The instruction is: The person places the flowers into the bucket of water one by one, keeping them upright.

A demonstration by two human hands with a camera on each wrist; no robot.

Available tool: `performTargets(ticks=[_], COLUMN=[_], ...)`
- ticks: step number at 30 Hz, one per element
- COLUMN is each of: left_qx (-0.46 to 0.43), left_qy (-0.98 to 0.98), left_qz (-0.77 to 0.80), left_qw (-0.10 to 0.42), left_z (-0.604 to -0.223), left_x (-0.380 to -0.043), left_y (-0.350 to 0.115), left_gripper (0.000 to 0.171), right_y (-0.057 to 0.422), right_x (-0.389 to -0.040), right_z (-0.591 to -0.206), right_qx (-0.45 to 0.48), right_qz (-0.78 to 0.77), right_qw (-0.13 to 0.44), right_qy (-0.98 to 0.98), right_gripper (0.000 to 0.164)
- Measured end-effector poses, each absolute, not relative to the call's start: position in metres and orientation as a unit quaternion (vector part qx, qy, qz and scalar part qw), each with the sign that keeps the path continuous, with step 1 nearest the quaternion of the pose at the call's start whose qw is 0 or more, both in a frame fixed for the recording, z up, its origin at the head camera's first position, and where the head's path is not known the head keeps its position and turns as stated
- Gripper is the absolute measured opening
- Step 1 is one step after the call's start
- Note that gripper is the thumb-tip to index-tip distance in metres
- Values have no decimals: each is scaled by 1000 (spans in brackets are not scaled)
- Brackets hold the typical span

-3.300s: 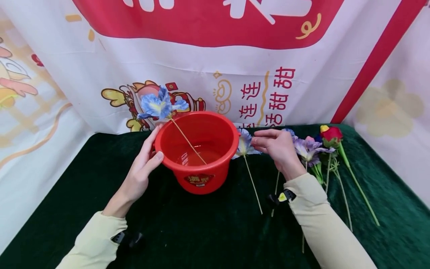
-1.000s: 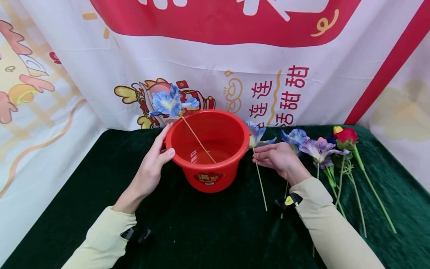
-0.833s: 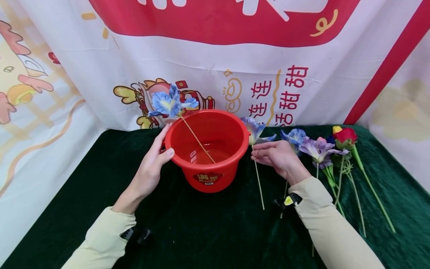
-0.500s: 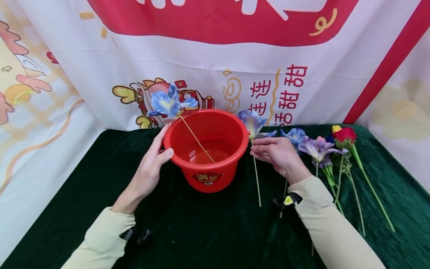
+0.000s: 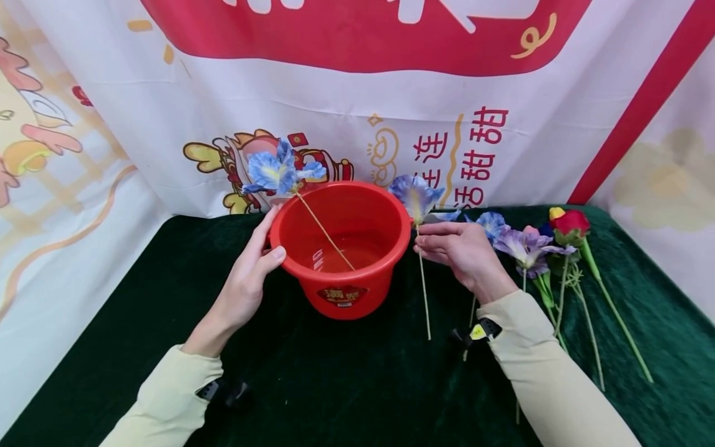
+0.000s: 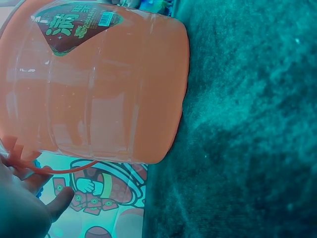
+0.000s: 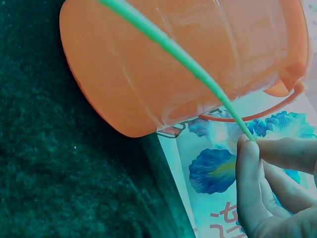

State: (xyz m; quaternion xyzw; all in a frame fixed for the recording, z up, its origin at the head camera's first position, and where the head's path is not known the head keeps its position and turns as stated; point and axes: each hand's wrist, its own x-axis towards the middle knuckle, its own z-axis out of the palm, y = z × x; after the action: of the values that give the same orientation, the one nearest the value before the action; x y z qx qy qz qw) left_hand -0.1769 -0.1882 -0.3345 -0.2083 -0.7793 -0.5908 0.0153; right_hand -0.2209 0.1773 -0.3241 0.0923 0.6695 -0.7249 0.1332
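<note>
A red plastic bucket (image 5: 342, 292) stands upright on the dark green cloth. My left hand (image 5: 244, 279) grips its left side, thumb at the rim and fingers along the outside by the handle (image 6: 74, 170). One blue artificial flower (image 5: 274, 171) leans inside the bucket, its bloom sticking out over the rim at the back left. Just right of the bucket, my right hand (image 5: 460, 256) pinches the thin stem (image 7: 193, 67) of a second blue-purple artificial flower (image 5: 416, 197) below its bloom. That flower is held upright, its stem hanging down in front of the cloth.
To the right lie more artificial flowers: a blue one (image 5: 491, 225), a purple one (image 5: 525, 248) and a red rose (image 5: 572, 225), with long stems toward me. A printed white and red cloth backdrop (image 5: 313, 93) rises behind the table's green cloth (image 5: 335, 385).
The right hand has reached the second flower, taken its stem and raised it off the cloth beside the bucket. The left hand stays on the bucket; the view has shifted slightly.
</note>
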Motion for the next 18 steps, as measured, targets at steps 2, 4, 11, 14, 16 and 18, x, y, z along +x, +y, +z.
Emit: performTargets(ticks=[2, 4, 11, 14, 16, 18], left_qx=[-209, -208, -212, -213, -213, -213], left_qy=[-780, -780, -777, -774, -773, -772], left_qz=[-590, -589, -593, -596, -597, -599], left_qw=[16, 17, 14, 11, 10, 9], left_z=[-334, -334, -334, -334, -334, -334], left_x=[-177, -177, -177, -176, -176, -176], left_y=[-188, -187, -187, -187, -187, -186], left_gripper=[66, 66, 66, 66, 67, 67], right_y=[177, 176, 177, 177, 178, 178], right_x=[-221, -220, -219, -218, -218, -218], right_z=[-324, -323, -317, -315, -314, -312], right_qx=[92, 92, 101, 97, 95, 94], right_qz=[-723, -723, -735, -741, -744, -746], right_qw=[127, 119, 86, 80, 77, 75], right_qy=[672, 674, 664, 660, 657, 655], right_gripper=[41, 40, 37, 38, 40, 41])
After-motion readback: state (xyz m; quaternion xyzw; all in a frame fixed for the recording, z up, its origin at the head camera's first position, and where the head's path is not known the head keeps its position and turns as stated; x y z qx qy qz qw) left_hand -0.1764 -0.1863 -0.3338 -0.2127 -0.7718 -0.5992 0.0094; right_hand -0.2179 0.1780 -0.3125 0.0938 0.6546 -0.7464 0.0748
